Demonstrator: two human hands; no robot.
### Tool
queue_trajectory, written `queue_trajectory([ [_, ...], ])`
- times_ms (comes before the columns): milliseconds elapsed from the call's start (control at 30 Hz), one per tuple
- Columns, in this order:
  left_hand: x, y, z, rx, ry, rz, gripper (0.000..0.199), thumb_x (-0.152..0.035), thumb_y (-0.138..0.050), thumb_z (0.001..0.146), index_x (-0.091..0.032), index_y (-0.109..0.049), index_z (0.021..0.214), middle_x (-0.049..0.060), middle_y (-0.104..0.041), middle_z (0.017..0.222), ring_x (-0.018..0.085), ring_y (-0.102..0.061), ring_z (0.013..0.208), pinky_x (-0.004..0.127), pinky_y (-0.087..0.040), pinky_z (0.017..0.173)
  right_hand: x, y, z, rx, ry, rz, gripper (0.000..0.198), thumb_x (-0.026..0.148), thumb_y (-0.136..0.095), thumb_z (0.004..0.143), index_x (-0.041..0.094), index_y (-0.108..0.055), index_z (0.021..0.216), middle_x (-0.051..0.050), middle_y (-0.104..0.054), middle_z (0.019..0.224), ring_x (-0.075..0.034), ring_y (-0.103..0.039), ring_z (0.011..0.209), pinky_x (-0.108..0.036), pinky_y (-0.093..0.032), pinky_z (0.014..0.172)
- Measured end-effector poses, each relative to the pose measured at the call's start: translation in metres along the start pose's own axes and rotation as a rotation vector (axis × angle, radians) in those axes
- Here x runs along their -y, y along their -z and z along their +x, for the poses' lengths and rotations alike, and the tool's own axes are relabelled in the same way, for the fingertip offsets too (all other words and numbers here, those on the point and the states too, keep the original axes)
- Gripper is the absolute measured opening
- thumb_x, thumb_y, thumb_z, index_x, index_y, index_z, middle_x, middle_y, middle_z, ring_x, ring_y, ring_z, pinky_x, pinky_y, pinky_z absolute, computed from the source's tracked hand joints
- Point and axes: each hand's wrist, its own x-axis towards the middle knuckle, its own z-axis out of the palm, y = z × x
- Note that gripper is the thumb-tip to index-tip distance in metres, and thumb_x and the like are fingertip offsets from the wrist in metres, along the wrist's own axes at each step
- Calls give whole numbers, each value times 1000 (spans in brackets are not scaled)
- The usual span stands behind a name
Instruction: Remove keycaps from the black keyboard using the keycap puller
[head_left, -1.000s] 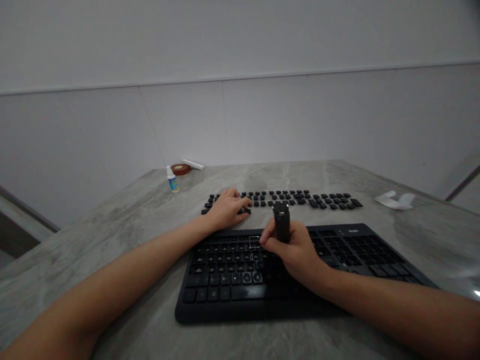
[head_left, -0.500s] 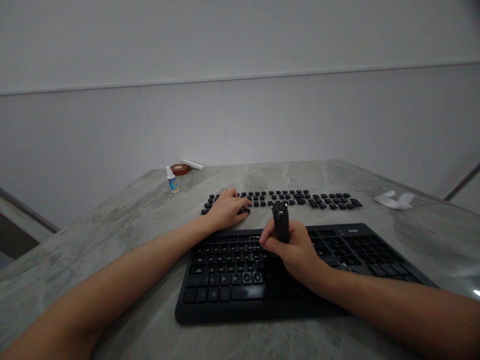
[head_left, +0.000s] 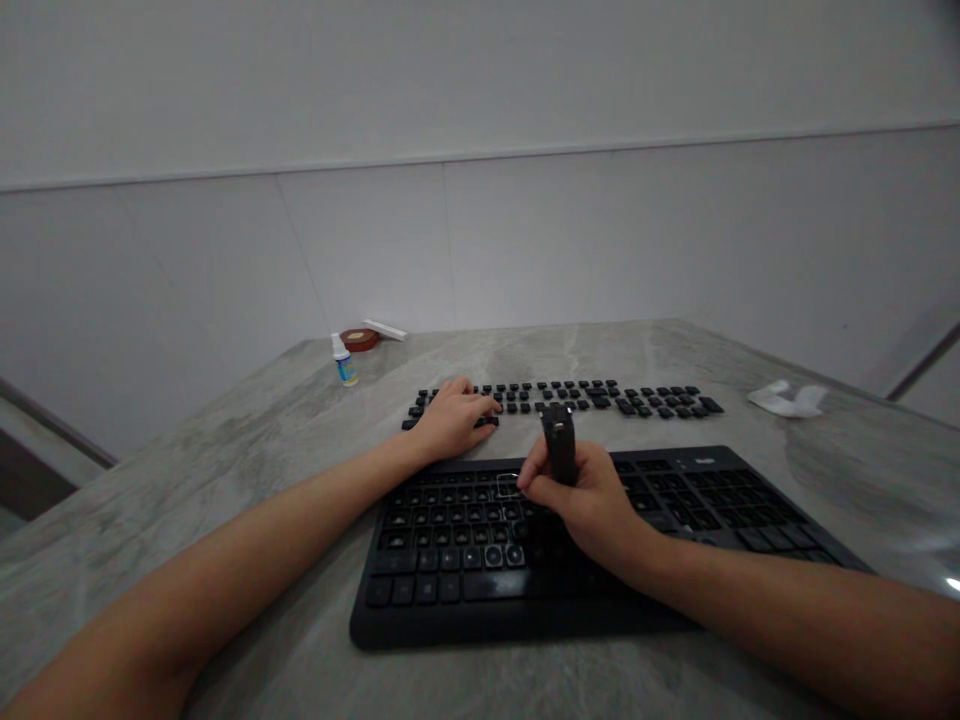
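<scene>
A black keyboard (head_left: 525, 620) lies before me, many of its keycaps off and the sockets showing; the lower rows still carry keys. My right hand (head_left: 592, 490) is over its middle, closed around an upright black bar-shaped tool (head_left: 559, 450) with small metal bits at its top. The tool's lower end is hidden by my fingers and cannot be made out. Bright thin outlines show on the sockets beside my fingertips. Beyond the keyboard, my left hand (head_left: 450, 420) rests with fingers stretched over loose black keycaps (head_left: 525, 407), covering some of them.
Keycaps lie in rows along the grey marbled table (head_left: 285, 440), with another group (head_left: 667, 403) to the right. A small spray bottle (head_left: 344, 361) stands at the back left near a reddish-brown round object (head_left: 359, 340) and a white strip (head_left: 385, 329). Crumpled white tissue (head_left: 787, 399) lies right.
The upper end of the black tool has tipped very slightly to the left. Both hands and the keycaps look otherwise unmoved.
</scene>
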Motion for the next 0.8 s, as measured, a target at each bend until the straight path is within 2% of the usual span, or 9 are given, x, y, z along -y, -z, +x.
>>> queue_trajectory([
  [300,1,0,0,-10,-18,-11,17,-27,-64,88,-17,-68,101,6,-71,91,23,-50,90,36,-37,80,-1,0,0,-8,-8,-2,9,22,-59,63,19,-64,56,1,-55,53,-14,-49,53,-29,-37,54],
  [567,0,0,0,-73,-67,-17,14,-25,-68,84,-16,-69,95,5,-71,87,22,-50,86,35,-40,79,-2,-1,0,-7,20,-8,10,23,-58,63,19,-64,56,1,-55,53,-14,-49,53,-29,-37,54],
  [800,-3,7,-1,-244,-128,-58,15,-19,-53,90,-14,-67,92,8,-70,87,20,-52,83,35,-46,81,-1,1,-1,-10,25,-13,10,22,-59,64,19,-64,56,1,-55,52,-13,-48,51,-27,-37,51],
])
